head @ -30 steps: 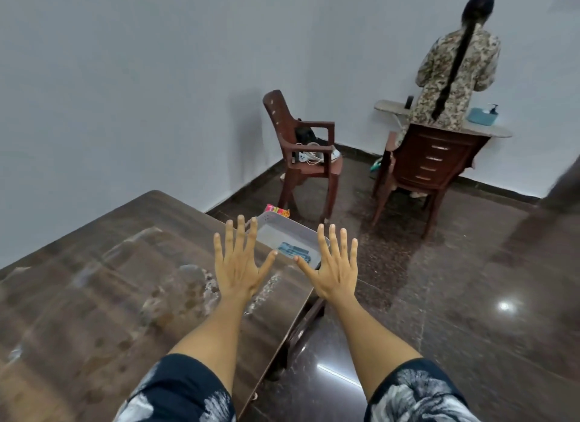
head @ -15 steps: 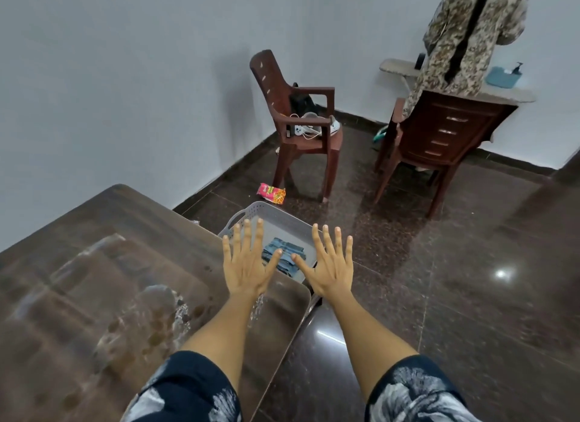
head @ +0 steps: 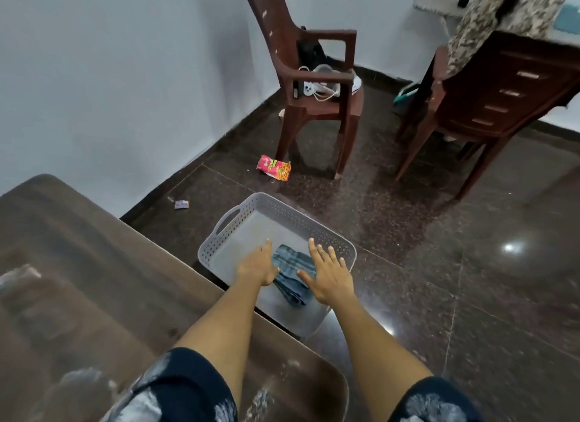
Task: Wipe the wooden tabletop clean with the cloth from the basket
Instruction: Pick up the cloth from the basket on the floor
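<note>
A grey perforated basket (head: 238, 220) stands on the floor just past the table's far edge. A folded blue cloth (head: 290, 271) lies inside it, near its front. My left hand (head: 257, 266) reaches over the basket at the cloth's left side, fingers straight. My right hand (head: 328, 272) hovers at the cloth's right side with fingers spread. Neither hand holds anything. The dark wooden tabletop (head: 103, 277) fills the lower left and carries whitish smears (head: 18, 275).
Two brown plastic chairs (head: 317, 85) (head: 489, 101) stand behind the basket, the left one holding cables and a bag. A person (head: 502, 10) stands at the top right. A red snack wrapper (head: 274, 167) and a small scrap (head: 181, 204) lie on the dark polished floor.
The view has tilted down and moved forward. Both hands have dropped from above the table edge into the basket, one on each side of the cloth.
</note>
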A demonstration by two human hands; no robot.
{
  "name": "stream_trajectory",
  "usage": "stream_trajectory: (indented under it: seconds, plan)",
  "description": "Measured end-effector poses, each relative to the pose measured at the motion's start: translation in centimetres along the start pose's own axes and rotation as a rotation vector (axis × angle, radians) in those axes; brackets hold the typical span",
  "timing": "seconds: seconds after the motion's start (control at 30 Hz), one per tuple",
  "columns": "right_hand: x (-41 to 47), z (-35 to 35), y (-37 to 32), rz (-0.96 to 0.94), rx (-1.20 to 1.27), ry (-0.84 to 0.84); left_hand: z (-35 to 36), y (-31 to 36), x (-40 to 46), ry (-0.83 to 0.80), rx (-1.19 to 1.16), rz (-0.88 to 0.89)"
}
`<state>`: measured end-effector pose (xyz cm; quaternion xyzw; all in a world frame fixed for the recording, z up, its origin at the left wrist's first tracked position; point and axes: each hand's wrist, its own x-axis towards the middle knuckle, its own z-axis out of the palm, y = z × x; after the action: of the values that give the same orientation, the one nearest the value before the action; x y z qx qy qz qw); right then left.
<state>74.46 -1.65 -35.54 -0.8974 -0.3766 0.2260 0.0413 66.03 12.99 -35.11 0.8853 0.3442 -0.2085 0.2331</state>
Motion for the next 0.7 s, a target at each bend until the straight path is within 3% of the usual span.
stream_trajectory:
  seconds: [0.17,0.33,0.5,0.6,0.7]
  plan:
    - [4.0,3.9,0.4,0.018,0.017,-0.122,3.5,-0.2,4.8,-0.158,-0.139,-0.149]
    - [5.8,5.7,0.3,0.066,-0.007,-0.116,5.2,0.3,6.8,-0.188,-0.152,-0.201]
    - [7.2,5.8,-0.1,0.127,-0.081,-0.121,6.2,-0.2,7.3,-0.161,-0.023,-0.222]
    - [7.9,5.5,0.0,0.169,0.102,-0.138,6.2,0.2,7.3,-0.140,0.021,-0.212]
    - [8.0,4.7,-0.3,0.174,0.483,-0.175,5.4,0.5,6.6,-0.124,-0.026,-0.218]
